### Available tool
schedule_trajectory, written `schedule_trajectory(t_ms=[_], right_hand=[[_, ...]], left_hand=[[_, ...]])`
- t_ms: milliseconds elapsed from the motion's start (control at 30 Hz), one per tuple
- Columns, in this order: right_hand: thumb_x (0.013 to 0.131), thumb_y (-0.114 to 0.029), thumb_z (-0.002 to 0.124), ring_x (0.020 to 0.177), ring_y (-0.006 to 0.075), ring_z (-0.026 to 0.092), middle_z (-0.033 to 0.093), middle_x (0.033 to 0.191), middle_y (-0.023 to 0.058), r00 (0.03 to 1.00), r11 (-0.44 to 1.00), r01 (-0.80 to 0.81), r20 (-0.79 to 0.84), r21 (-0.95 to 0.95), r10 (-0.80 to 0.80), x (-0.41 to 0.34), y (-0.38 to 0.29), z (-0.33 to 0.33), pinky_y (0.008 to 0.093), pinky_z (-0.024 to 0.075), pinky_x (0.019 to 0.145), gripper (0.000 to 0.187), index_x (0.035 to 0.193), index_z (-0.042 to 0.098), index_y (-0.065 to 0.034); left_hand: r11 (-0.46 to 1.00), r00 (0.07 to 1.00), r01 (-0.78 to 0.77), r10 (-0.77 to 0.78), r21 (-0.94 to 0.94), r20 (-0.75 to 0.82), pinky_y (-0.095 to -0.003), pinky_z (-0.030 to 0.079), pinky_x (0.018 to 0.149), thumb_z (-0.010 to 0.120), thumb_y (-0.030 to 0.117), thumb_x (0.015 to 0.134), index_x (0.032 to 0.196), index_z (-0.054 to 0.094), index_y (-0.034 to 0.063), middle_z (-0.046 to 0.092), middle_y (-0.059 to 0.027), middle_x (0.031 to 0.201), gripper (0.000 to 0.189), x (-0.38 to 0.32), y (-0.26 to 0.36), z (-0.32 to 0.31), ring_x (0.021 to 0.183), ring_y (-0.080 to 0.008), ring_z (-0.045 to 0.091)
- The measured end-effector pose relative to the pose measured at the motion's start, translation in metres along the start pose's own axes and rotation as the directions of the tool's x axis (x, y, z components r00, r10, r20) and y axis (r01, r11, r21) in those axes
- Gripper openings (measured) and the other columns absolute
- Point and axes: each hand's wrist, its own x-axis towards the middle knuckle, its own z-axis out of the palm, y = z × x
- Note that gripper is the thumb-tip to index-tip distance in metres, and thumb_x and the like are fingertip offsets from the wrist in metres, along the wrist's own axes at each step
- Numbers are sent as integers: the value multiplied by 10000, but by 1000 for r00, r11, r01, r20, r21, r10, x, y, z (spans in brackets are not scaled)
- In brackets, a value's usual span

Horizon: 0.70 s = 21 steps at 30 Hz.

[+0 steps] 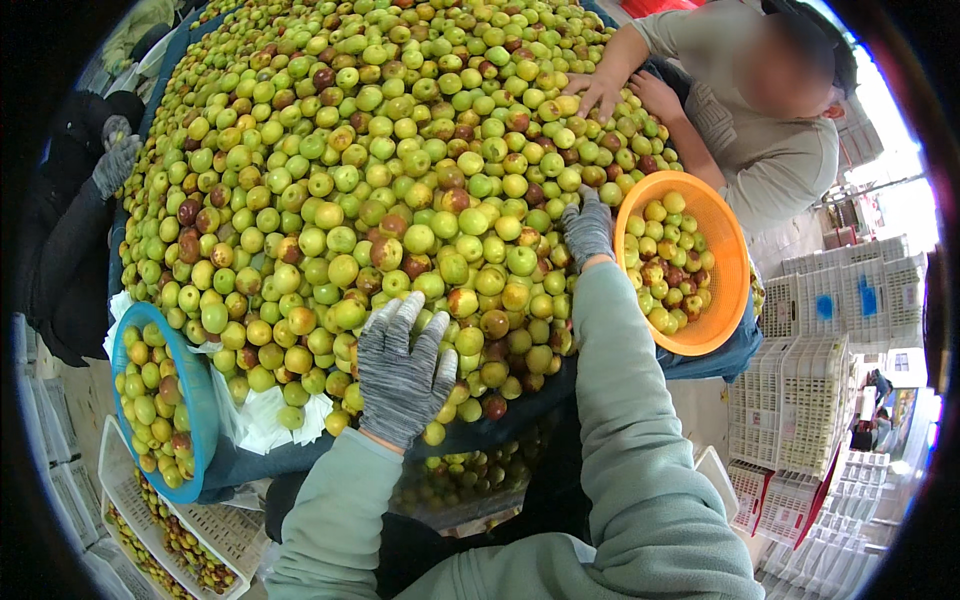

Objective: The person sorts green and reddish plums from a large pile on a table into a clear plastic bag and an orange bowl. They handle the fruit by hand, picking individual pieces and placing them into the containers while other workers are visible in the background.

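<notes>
A large heap of green and red-brown jujubes point(405, 172) spreads before me on a table covered in dark blue cloth point(285, 466). My left hand point(405, 371), in a grey knit glove, rests palm down on the near edge of the heap with its fingers apart. My right hand point(589, 229), gloved alike, reaches to the fruit just left of an orange plastic basket point(731, 300). Its fingertips are among the jujubes, and whether they grip one is hidden. Jujubes partly fill the orange basket.
A blue basket point(204, 420) of jujubes stands at the left corner, near white papers point(266, 416). Below it are white crates point(232, 536). A co-worker's bare hand point(596, 91) touches the heap at right; another person's gloved hand point(116, 161) is at left. White crates point(787, 405) are stacked right.
</notes>
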Motion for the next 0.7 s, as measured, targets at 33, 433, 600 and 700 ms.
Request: schedule_trajectory(t_ms=[33, 433, 600, 700], right_hand=[[888, -249, 588, 1169, 411, 521, 518, 1278, 274, 999, 1000, -3, 33, -5, 3, 2, -1, -1, 454, 407, 1022, 470, 1330, 484, -127], [907, -171, 619, 1063, 377, 569, 589, 1124, 249, 985, 967, 168, 7, 189, -173, -29, -29, -6, 435, 445, 949, 334, 1187, 508, -25], [952, -129, 555, 860, 203, 560, 577, 924, 116, 982, 807, 165, -14, 568, -191, -45, -41, -19, 338, 485, 802, 216, 1143, 540, -29], [958, -122, 553, 771, 105, 514, 563, 854, 55, 977, 526, 106, 9, 844, -213, -62, -54, -32, 257, 465, 716, 170, 1111, 553, -47]], left_hand=[[1000, 1000, 0, 0, -9, -15, -489, 370, 1023, 693, 204, 757, 1172, 638, 94, 482, -144, 1334, 434, 2, 0, 1, 1203, -361, 458], [998, 999, -19, 16, -53, -50, -490, 406, 990, 671, 206, 767, 1135, 648, 94, 504, -150, 1301, 386, 10, -3, 2, 1161, -361, 497], [997, 998, -15, 11, -73, -58, -486, 410, 988, 678, 192, 754, 1131, 647, 89, 510, -155, 1291, 392, 10, -3, 0, 1157, -361, 504], [996, 998, -11, 6, -88, -57, -481, 415, 984, 685, 175, 741, 1114, 653, 78, 516, -158, 1281, 386, 11, -1, -2, 1153, -359, 507]])
